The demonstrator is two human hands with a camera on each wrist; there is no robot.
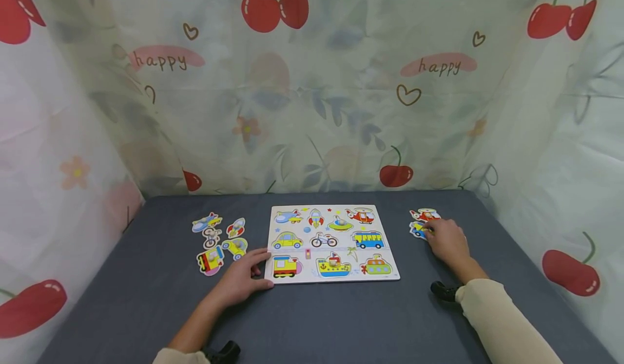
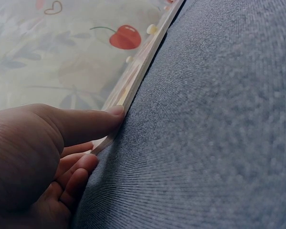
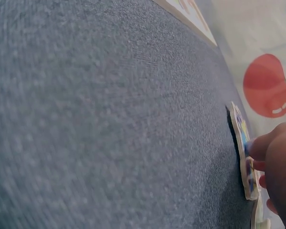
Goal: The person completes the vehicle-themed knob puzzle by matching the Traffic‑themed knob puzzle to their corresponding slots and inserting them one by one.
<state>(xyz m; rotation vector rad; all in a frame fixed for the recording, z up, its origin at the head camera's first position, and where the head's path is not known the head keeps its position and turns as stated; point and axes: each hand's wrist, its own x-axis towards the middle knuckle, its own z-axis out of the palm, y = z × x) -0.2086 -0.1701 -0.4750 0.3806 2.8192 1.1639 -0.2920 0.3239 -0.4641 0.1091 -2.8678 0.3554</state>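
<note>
L hand [image 1: 246,274] has the near left corner of the puzzle board [image 1: 336,272] btwn thumb and fingers, thumb tip pressed on the near edge, other fingers curled at the left edge, so yeah, clamped on the board. Rest of the board lies flat on the grey tablecloth [image 1: 361,320], stretching off to the right of those fingers. R hand [image 1: 448,242] is well apart from it, thumb and fingertips pinched on the blue-and-yellow pc [image 1: 417,229], w/ a blurry blue knob [image 3: 248,147] right at the thumb tip. Can't tell if that pc is slightly lifted. Helicopter pc [image 1: 425,214] sits just beyond the R fingertips. Left of the L fingers there's a loose bunch: train pc [image 1: 210,260] and yellow pc [image 1: 236,248] nearest, then bike pc [image 1: 212,238], w/ plane pc [image 1: 207,222] and rocket pc [image 1: 236,227] farthest out.
</note>
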